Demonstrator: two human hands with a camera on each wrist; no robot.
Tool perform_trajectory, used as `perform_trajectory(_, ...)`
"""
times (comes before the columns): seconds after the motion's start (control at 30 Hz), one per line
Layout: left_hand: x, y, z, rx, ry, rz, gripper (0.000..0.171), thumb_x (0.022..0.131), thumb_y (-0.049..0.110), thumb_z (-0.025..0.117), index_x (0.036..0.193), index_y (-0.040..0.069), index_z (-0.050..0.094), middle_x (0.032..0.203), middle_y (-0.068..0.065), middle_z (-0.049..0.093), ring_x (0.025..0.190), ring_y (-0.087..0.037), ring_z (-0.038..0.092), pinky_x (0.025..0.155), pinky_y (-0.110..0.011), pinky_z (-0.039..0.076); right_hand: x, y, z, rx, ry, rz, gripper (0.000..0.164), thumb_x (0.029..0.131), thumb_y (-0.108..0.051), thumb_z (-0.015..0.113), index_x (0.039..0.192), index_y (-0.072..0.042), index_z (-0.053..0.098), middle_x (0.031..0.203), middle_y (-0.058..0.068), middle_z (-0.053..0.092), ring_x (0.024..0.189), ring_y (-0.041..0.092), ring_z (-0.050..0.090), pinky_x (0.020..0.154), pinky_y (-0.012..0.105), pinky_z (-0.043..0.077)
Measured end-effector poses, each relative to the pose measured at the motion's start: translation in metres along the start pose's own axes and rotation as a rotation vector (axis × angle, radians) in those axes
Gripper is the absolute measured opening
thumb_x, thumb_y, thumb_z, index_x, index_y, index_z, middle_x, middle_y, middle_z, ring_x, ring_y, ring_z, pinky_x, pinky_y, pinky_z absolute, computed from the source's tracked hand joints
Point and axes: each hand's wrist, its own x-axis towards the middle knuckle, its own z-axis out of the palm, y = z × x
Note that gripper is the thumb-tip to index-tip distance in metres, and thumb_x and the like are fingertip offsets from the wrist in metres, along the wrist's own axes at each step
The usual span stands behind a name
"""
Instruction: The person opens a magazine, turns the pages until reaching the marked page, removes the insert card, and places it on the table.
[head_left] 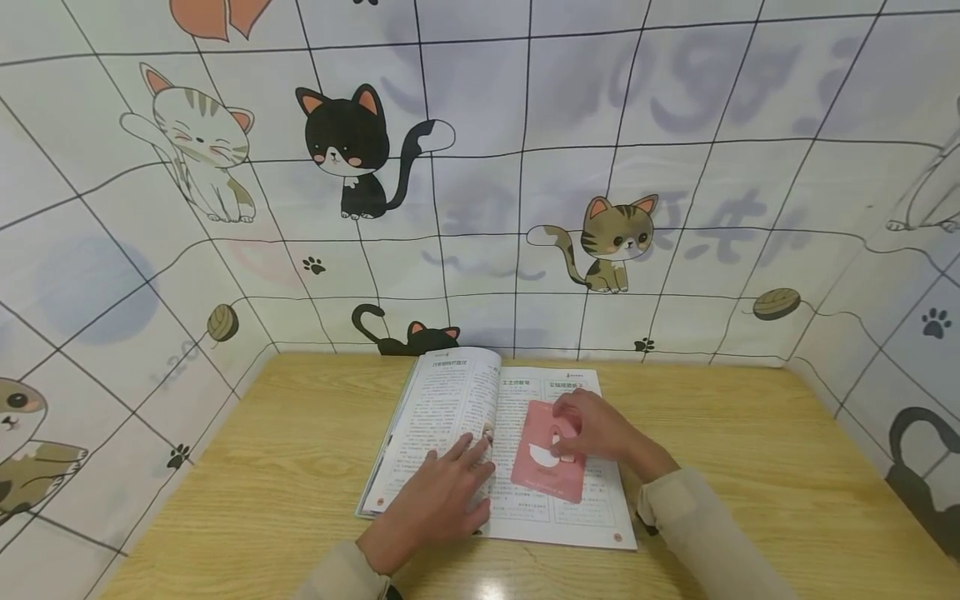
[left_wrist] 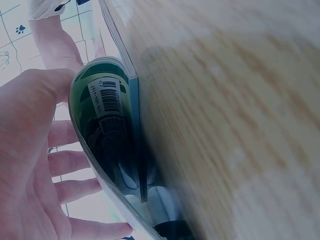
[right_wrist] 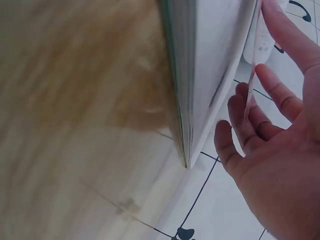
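An open magazine (head_left: 435, 408) lies on the wooden table, its left-hand pages bowed up towards the spine. My left hand (head_left: 448, 492) rests near the spine with its fingers spread over the lower part of the pages. In the left wrist view, the curled back cover (left_wrist: 102, 75) shows green with a barcode label. Over the right-hand page, my right hand (head_left: 592, 429) holds a pink card (head_left: 534, 425) with a white picture on it, gripping its right side. The right wrist view shows the thin card (right_wrist: 251, 92) edge-on between the fingers.
The wooden table (head_left: 300, 450) extends to both sides of the magazine. Behind and beside it hangs a white gridded cloth (head_left: 487, 200) printed with cartoon cats, paw marks and yarn balls.
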Motion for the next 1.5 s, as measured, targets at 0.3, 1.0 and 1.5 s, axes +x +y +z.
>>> perform_trajectory(0.3, -0.002, -0.001, 0.0, 0.002, 0.008, 0.0, 0.039, 0.092, 0.037, 0.06, 0.124, 0.017, 0.066, 0.147, -0.006, 0.051, 0.136, -0.03, 0.047, 0.086, -0.058, 0.052, -0.008, 0.001, -0.011, 0.19, 0.013, 0.003, 0.043, 0.078, -0.017, 0.084, 0.117, -0.013, 0.064, 0.121, 0.005, 0.058, 0.1, 0.026, 0.053, 0.084, 0.039, 0.049)
perform_trajectory(1.0, -0.003, 0.0, -0.002, -0.031, -0.012, -0.016, 0.04, 0.093, 0.037, 0.061, 0.127, 0.017, 0.066, 0.147, -0.005, 0.051, 0.137, -0.03, 0.046, 0.089, -0.06, 0.051, -0.024, 0.012, -0.034, 0.453, -0.006, 0.009, 0.043, 0.088, 0.004, 0.06, 0.128, -0.011, 0.065, 0.142, 0.016, 0.051, 0.087, 0.025, 0.061, 0.076, 0.034, 0.052)
perform_trajectory(1.5, -0.003, -0.001, -0.001, -0.022, -0.004, -0.006, 0.04, 0.094, 0.037, 0.06, 0.127, 0.016, 0.066, 0.147, -0.006, 0.051, 0.136, -0.031, 0.047, 0.087, -0.06, 0.051, -0.05, 0.032, -0.073, 0.49, 0.026, 0.02, 0.04, 0.094, 0.001, 0.056, 0.135, -0.002, 0.057, 0.143, 0.022, 0.049, 0.109, 0.027, 0.059, 0.083, 0.029, 0.053)
